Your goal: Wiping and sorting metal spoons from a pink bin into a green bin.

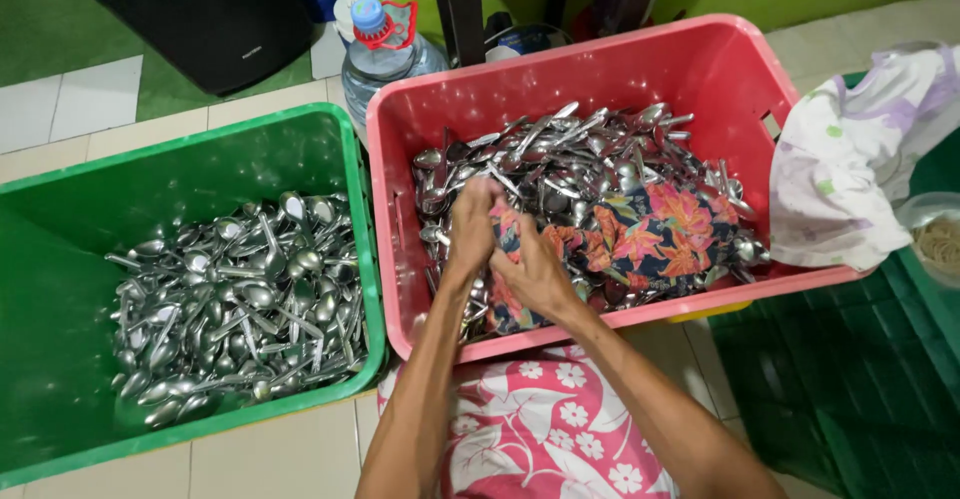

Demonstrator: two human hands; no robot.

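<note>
A pink plastic crate (640, 64) holds a heap of metal spoons (570, 149). A dark floral cloth (655, 239) lies over the spoons on the near right side. My left hand (472, 227) and my right hand (535, 269) meet at the cloth's left end, both closed on it with fingers bunched. Whether a spoon is wrapped inside the cloth is hidden. To the left stands a green plastic crate (200, 169) with another pile of spoons (240, 299).
A large water bottle (385, 54) with a blue cap stands behind the crates. A pale patterned cloth (855, 169) drapes over the pink crate's right rim. A clear bowl (935, 234) sits at far right. My pink flowered clothing (545, 424) is below.
</note>
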